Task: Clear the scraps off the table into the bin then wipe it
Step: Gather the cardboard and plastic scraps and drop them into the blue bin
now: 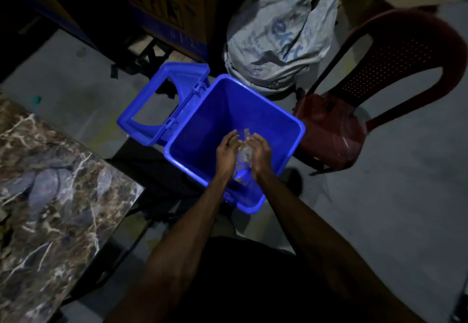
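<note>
A blue plastic bin (278,117) stands open on the floor, its hinged lid (141,117) flipped back to the left. Both my hands hover over the bin's mouth, palms facing each other. My left hand (226,151) and my right hand (260,153) hold pale, blurred scraps (243,154) between them, with the fingers loosely bent around the scraps. Some pale bits show lower, between my wrists. The marble-patterned table (50,185) is at the left edge.
A dark red plastic chair (354,99) stands right of the bin. A grey printed sack (283,31) leans behind it, with cardboard boxes (164,5) at the back. Bare grey floor lies to the right.
</note>
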`<state>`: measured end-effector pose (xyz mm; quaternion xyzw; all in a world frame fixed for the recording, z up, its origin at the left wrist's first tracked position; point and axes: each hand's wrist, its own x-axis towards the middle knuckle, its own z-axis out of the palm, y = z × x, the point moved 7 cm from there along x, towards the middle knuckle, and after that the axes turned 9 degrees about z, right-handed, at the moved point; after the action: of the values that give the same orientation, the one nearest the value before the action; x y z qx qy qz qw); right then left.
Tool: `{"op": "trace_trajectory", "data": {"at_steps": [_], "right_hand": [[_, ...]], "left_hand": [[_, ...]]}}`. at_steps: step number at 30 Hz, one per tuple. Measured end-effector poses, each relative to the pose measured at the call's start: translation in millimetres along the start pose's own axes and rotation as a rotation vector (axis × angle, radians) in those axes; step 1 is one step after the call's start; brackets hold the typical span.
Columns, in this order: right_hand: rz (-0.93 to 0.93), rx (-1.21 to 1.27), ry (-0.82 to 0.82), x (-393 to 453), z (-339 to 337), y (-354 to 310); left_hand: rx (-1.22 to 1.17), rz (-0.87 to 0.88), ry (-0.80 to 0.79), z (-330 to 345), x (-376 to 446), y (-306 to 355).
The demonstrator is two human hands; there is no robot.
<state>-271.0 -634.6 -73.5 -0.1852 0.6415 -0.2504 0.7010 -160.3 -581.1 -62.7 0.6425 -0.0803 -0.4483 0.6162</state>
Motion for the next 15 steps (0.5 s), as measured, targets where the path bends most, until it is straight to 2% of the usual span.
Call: {"op": "trace_trajectory", "data": {"at_steps": [2, 7, 12, 15], "right_hand": [[-0.02, -0.085, 0.07, 16.2, 1.5, -12.0], [-0.03, -0.091, 0.143, 38.1, -13.9, -20.0], [-0.01, -0.169, 0.127, 52.1, -33.6, -9.4], [-0.013, -0.241, 0.062, 49.5, -34.2, -6.2]], "left_hand": [[0.078, -0.007, 0.011, -9.7, 19.9, 0.8], [0.14, -0.033, 0.068, -37.8, 54.2, -3.0], [0.131, -0.078, 0.116, -54.5, 57.1, -6.2], [0.153, -0.069, 0.127, -55.1, 44.1, -4.5]]}}
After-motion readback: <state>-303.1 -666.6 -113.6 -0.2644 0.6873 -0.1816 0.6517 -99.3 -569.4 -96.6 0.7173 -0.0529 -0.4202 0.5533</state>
